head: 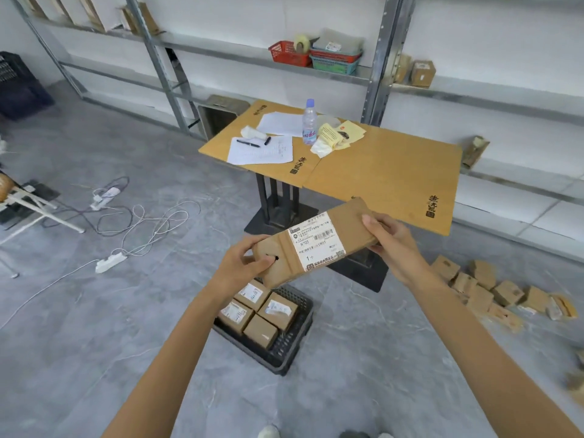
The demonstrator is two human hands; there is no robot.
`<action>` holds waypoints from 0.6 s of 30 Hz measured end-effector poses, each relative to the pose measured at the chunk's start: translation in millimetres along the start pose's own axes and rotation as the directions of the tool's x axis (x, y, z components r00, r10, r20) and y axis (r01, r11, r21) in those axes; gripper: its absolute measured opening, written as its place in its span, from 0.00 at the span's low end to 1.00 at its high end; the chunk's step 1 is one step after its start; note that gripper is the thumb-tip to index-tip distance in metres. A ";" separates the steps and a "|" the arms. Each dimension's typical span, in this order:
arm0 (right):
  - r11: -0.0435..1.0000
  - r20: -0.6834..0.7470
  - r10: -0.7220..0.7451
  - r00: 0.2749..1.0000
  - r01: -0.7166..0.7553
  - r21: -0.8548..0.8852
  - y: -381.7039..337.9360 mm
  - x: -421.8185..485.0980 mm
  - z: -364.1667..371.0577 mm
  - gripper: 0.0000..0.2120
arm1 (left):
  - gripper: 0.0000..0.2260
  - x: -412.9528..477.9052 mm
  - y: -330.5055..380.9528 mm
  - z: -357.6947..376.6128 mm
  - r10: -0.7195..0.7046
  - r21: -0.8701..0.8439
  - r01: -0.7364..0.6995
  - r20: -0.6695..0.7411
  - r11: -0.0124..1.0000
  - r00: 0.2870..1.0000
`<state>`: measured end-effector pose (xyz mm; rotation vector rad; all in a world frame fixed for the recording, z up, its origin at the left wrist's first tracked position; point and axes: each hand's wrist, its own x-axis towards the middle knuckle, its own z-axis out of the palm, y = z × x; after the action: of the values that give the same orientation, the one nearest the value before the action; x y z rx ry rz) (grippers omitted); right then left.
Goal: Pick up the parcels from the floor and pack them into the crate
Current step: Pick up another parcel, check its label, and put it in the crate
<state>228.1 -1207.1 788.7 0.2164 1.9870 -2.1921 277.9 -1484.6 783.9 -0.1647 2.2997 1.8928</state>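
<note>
Head view: a long flat parcel (pixel 316 245) is held at centre frame, above the black crate (pixel 297 339), which sits just below centre and contains four small boxes (pixel 262 311). The left hand (pixel 246 260) grips its near end and the right hand (pixel 392 241) clasps the far end. Loose parcels (pixel 483 289) lie on the floor at right. Recommendation: lower it level and seat it along the crate's open right side.

A long parcel (pixel 319 245) is held at both ends by the left hand (pixel 245 262) and the right hand (pixel 396 245), above the crate (pixel 292 343). Four small parcels (pixel 271 311) are packed in the crate. On the floor (pixel 94 311), loose parcels (pixel 483 289) are spread out.
</note>
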 end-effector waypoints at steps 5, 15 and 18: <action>0.981 -0.122 0.030 0.992 -0.005 0.193 24.1 9.5 65.8 0.26 | 0.13 18.5 -31.8 -41.3 -0.107 -0.072 0.099 -0.121 0.993 0.987; 0.975 0.050 0.222 0.974 -0.221 -0.025 108.1 73.7 137.2 0.39 | 0.15 112.4 -102.1 -34.9 -0.389 -0.049 0.386 -0.073 0.921 0.919; 0.977 0.013 0.200 0.980 -0.199 -0.077 126.9 101.3 146.8 0.36 | 0.19 139.9 -114.8 -24.3 -0.421 0.069 0.416 0.102 0.907 0.901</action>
<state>159.4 -1368.4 657.6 0.3643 1.9405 -1.9844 160.6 -1528.4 651.0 -0.4895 2.0254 1.5864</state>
